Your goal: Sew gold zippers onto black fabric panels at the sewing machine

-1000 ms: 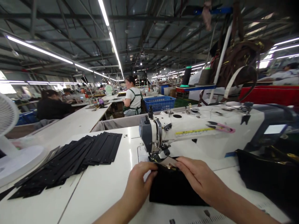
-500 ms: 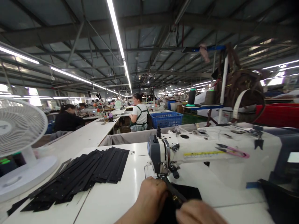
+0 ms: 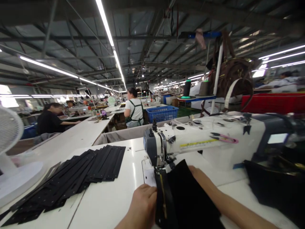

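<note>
Under the presser foot of the white sewing machine (image 3: 205, 136) lies a black strip with a gold zipper (image 3: 163, 197), running down toward me. My left hand (image 3: 144, 202) has its fingers curled on the strip's left edge, just in front of the needle area. A black fabric panel (image 3: 190, 197) adjoins the strip on the right, one corner raised beside the machine head. Behind that panel is my right hand (image 3: 196, 175), reaching in from the right; the fabric hides its fingers. Left of the machine, black rectangular pieces (image 3: 78, 171) lie fanned out on the white table (image 3: 107, 200).
A white fan (image 3: 21, 178) stands at the left. More black material (image 3: 269, 184) lies at the right. Thread cones (image 3: 187, 89) and a brown bag (image 3: 238, 79) are behind the machine. Pink-handled snips (image 3: 225, 137) rest on its arm. Co-workers (image 3: 134, 108) are farther back.
My right hand has moved from the front of the work to behind the black panel, which is now raised. My left hand has shifted slightly down and left. The view has turned right.
</note>
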Demonstrator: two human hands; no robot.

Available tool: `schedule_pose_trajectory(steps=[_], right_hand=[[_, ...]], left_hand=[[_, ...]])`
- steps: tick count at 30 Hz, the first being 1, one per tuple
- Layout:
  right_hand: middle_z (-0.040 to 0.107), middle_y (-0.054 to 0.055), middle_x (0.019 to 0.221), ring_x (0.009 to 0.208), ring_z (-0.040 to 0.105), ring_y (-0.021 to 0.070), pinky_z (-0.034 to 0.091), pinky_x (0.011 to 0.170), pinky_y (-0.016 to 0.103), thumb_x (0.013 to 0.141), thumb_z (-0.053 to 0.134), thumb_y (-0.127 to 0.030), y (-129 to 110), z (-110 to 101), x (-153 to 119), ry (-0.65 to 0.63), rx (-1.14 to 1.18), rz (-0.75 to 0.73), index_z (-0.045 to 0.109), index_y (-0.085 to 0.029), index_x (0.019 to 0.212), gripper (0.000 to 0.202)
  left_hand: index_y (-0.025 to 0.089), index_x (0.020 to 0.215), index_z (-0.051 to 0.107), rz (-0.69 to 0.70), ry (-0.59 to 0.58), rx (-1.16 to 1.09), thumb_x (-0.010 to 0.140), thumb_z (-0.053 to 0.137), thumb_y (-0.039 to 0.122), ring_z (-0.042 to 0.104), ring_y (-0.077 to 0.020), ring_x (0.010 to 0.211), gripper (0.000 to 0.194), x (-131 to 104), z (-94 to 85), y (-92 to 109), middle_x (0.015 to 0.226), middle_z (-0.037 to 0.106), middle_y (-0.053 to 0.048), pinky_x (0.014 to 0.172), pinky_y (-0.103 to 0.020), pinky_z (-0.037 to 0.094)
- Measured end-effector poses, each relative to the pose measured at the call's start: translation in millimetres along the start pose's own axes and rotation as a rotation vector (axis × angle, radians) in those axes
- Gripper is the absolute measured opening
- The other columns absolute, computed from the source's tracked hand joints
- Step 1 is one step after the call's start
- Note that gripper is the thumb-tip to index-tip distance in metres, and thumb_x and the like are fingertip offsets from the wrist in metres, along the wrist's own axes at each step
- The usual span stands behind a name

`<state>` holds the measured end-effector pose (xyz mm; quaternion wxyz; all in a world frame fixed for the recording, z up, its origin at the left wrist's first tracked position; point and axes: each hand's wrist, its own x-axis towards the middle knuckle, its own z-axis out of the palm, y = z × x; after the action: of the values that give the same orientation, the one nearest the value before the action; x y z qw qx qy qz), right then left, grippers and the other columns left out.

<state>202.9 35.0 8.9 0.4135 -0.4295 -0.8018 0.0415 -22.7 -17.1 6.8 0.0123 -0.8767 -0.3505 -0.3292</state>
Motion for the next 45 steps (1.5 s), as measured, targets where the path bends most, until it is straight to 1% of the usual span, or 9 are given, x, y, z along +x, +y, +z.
schedule_pose_trajectory(steps=[3, 9, 17, 22, 27, 31, 34, 40, 45], right_hand=[[0.068, 0.010, 0.092, 0.083, 0.064, 0.0218, 0.051, 0.074, 0.038, 0.090, 0.031, -0.035, 28.4, 1.4, -0.5, -0.044, 0.141, 0.173, 0.062, -0.015, 0.106, 0.040], [0.067, 0.009, 0.096, 0.091, 0.062, 0.0221, 0.048, 0.082, 0.036, 0.089, 0.027, -0.040, 35.8, 5.4, 1.7, -0.066, 0.312, 0.372, 0.064, -0.014, 0.101, 0.047], [0.061, 0.000, 0.064, 0.058, 0.057, 0.0165, 0.045, 0.058, 0.028, 0.076, 0.045, -0.023, 44.2, -2.8, 7.2, -0.099, 0.194, 0.434, 0.060, -0.016, 0.101, 0.030], [0.057, 0.005, 0.063, 0.066, 0.057, 0.0195, 0.042, 0.065, 0.030, 0.090, 0.030, -0.036, 26.4, -16.6, 8.2, -0.080, -0.013, 0.434, 0.052, -0.019, 0.058, 0.043], [0.063, 0.002, 0.069, 0.066, 0.059, 0.0184, 0.042, 0.060, 0.026, 0.085, 0.050, -0.031, 22.8, -8.0, 18.7, -0.168, -0.142, 0.375, 0.057, -0.019, 0.070, 0.021], [0.065, 0.011, 0.081, 0.081, 0.059, 0.0270, 0.042, 0.071, 0.037, 0.082, 0.054, -0.016, 27.8, 0.8, 27.9, -0.183, -0.297, 0.325, 0.061, -0.014, 0.079, 0.008], [0.061, 0.019, 0.096, 0.095, 0.053, 0.0323, 0.039, 0.082, 0.046, 0.080, 0.049, -0.006, 12.0, 2.6, 26.0, -0.156, -0.380, 0.249, 0.061, -0.008, 0.087, 0.014], [0.060, 0.011, 0.111, 0.106, 0.053, 0.0208, 0.040, 0.097, 0.034, 0.087, 0.043, -0.014, -26.4, 22.8, 0.2, -0.244, -0.074, -0.155, 0.060, -0.011, 0.106, 0.025], [0.056, 0.016, 0.120, 0.115, 0.048, 0.0220, 0.035, 0.103, 0.034, 0.087, 0.038, -0.010, -22.9, 33.2, -7.0, -0.258, -0.022, -0.190, 0.056, -0.003, 0.114, 0.034]], left_hand=[[0.019, 0.081, 0.060, 0.106, -0.095, -0.035, 0.077, 0.041, 0.009, 0.060, -0.0178, 0.071, 0.022, -8.5, -0.2, 6.0, 0.079, 0.064, -0.007, 0.067, -0.030, 0.047], [0.018, 0.096, 0.060, -0.065, -0.196, 0.071, 0.080, 0.041, 0.009, 0.052, -0.0245, 0.102, 0.026, 14.3, -3.0, 0.6, 0.099, 0.063, -0.009, 0.084, -0.040, 0.042], [0.015, 0.078, 0.062, -0.130, -0.330, 0.293, 0.068, 0.048, 0.002, 0.053, -0.0269, 0.093, 0.021, 25.1, 7.2, 8.0, 0.089, 0.063, -0.010, 0.082, -0.043, 0.040], [0.015, 0.087, 0.063, -0.169, -0.263, 0.253, 0.070, 0.049, 0.004, 0.050, -0.0286, 0.101, 0.025, 20.2, 10.7, 6.0, 0.101, 0.062, -0.011, 0.085, -0.044, 0.039], [0.016, 0.084, 0.063, -0.164, -0.279, 0.252, 0.071, 0.049, 0.005, 0.052, -0.0280, 0.095, 0.022, 20.2, 11.0, 3.3, 0.096, 0.063, -0.010, 0.082, -0.044, 0.039], [0.016, 0.083, 0.062, -0.169, -0.254, 0.253, 0.075, 0.046, 0.005, 0.053, -0.0267, 0.089, 0.021, 24.5, 8.9, 7.6, 0.091, 0.064, -0.009, 0.082, -0.046, 0.039], [0.017, 0.085, 0.061, -0.193, -0.215, 0.217, 0.075, 0.044, 0.005, 0.054, -0.0261, 0.090, 0.022, 24.4, 9.1, 9.7, 0.092, 0.063, -0.007, 0.082, -0.046, 0.041], [0.014, 0.098, 0.054, -0.191, 0.005, 0.198, 0.073, 0.044, 0.009, 0.056, -0.0247, 0.092, 0.028, 11.7, 17.1, -1.2, 0.101, 0.060, -0.012, 0.079, -0.043, 0.049], [0.016, 0.107, 0.055, -0.058, 0.006, 0.231, 0.078, 0.040, 0.007, 0.060, -0.0227, 0.095, 0.034, 7.5, 23.8, -15.9, 0.108, 0.062, -0.011, 0.078, -0.038, 0.055]])
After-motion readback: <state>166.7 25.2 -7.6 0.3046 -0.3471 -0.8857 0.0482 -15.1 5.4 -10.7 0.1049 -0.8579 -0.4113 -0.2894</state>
